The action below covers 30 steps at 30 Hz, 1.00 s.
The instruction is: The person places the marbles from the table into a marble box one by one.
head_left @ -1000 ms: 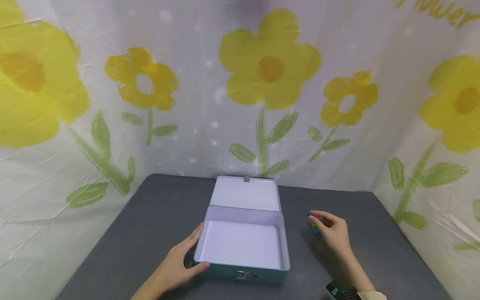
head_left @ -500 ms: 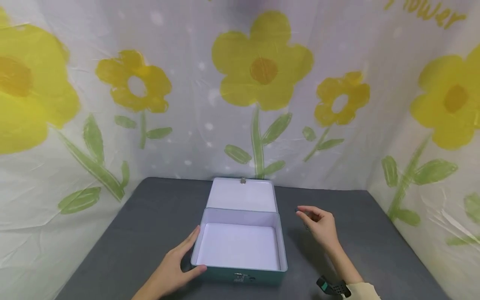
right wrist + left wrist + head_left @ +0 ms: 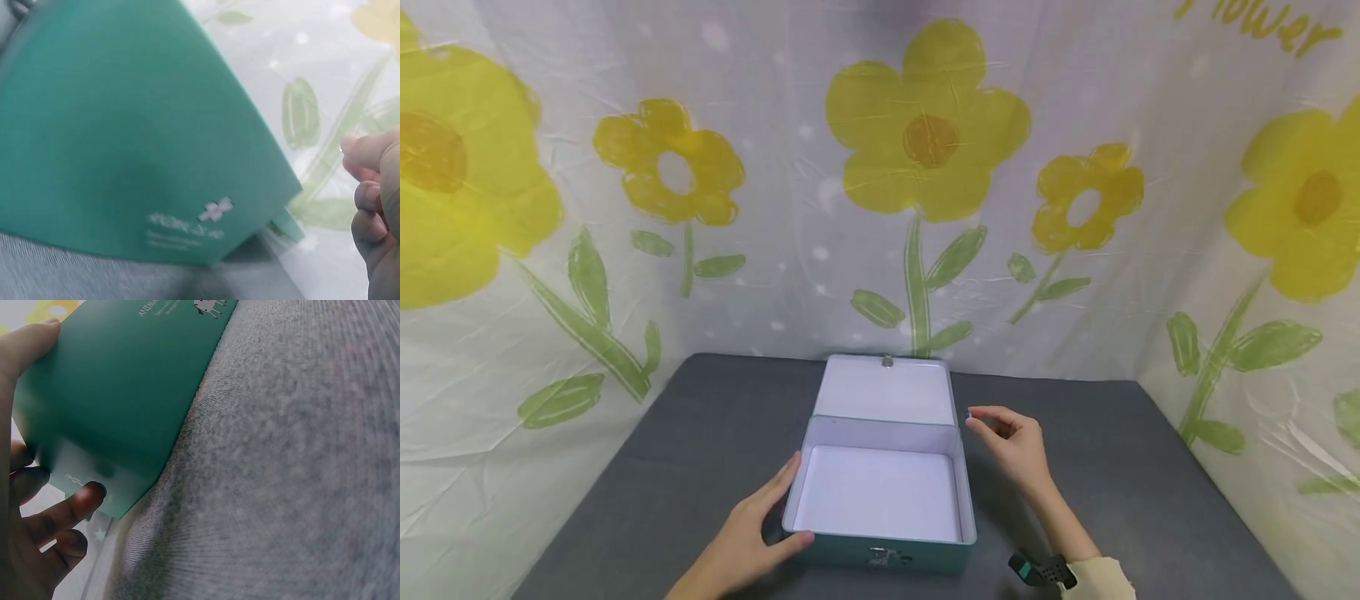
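Observation:
A green tin box (image 3: 880,546) with a white inside stands on the dark table, its lid (image 3: 883,390) laid back behind it. My left hand (image 3: 745,529) rests spread at its front left corner, thumb on the front rim and fingers against the left side. In the left wrist view the thumb (image 3: 37,340) lies on the green wall. To the right of the box, my right hand (image 3: 1011,442) hovers with thumb and forefinger pinched together. A tiny pale bit of a small thing (image 3: 341,149) shows at these fingertips; the hand hides the rest.
The dark cloth-covered table (image 3: 715,417) reaches back to a curtain (image 3: 805,275) printed with yellow flowers. A metal clasp (image 3: 880,554) is on the box front. The right wrist wears a dark band (image 3: 1041,571).
My right hand has moved left toward the box. A multi-coloured bit seen below its fingers a second ago no longer shows. The left hand and the box keep their places.

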### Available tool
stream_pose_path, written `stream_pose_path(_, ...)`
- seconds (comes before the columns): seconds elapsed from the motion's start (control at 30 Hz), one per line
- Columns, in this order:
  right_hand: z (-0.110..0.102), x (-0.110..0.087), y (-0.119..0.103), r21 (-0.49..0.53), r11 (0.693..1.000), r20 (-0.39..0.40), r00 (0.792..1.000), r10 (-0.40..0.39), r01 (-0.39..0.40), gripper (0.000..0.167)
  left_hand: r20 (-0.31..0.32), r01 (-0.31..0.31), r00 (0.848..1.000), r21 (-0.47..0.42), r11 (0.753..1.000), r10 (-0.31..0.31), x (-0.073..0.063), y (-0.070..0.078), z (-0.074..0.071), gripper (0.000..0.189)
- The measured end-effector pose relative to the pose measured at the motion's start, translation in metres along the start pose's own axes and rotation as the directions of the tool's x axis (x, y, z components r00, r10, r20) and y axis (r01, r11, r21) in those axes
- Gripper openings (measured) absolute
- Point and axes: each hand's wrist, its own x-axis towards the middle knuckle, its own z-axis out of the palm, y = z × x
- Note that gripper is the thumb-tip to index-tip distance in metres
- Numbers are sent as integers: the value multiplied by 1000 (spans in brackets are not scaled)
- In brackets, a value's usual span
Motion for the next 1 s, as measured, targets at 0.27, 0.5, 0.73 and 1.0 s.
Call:
stream_pose_path(0.27, 26, 1, -6, 48, 996, 69, 995, -79, 76, 13, -5, -29, 1000, 9, 1000, 29, 1, -3, -2, 99)
stream_pose_path(0.5, 44, -1, -12, 18, 997, 158, 985, -75, 73, 13, -10, -30, 999, 23, 999, 30, -2, -5, 1, 100)
stream_pose_path(0.73, 55, 2, -24, -2, 997, 238, 968, -76, 79, 12, -19, -26, 999, 21, 999, 27, -1, -4, 2, 99)
stream_pose_path(1.0, 69, 7, -33, -11, 995, 274, 957, -95, 102, 11, -7, -7, 1000, 2, 1000, 7, -1, -5, 4, 98)
